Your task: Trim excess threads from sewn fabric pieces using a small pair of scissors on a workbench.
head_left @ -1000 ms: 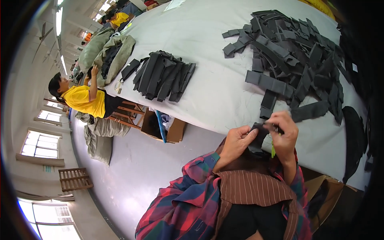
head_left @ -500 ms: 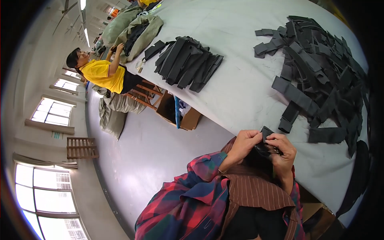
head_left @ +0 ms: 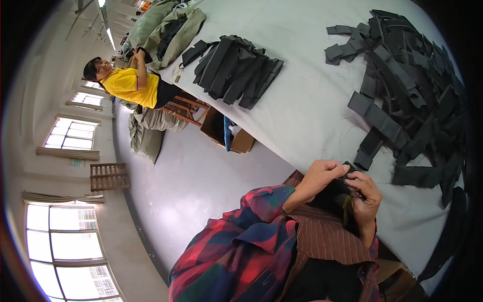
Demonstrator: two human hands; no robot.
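Near the table's front edge, my left hand point(head_left: 323, 177) pinches a small dark grey fabric piece point(head_left: 350, 166) between thumb and fingers. Close on its right, my right hand point(head_left: 367, 192) grips the same piece with bent fingers. A small black object also shows among the right hand's fingers, too hidden to name. Much of the fabric piece is covered by my hands. Just beyond them lies a loose heap of dark grey fabric strips point(head_left: 385, 126). Farther left, a neater stack of similar strips point(head_left: 226, 70) rests on the pale table point(head_left: 307, 90).
At the far left a person in a yellow shirt point(head_left: 133, 88) stands by the table, near large green sacks point(head_left: 183, 32). Below the table edge are a wooden stool point(head_left: 183, 108) and a cardboard box point(head_left: 244, 142). Another box point(head_left: 390, 269) sits low at right.
My hands still hold the fabric piece, now closer together with less of it showing. The view has shifted slightly. The person in yellow has turned their head and moved their hands.
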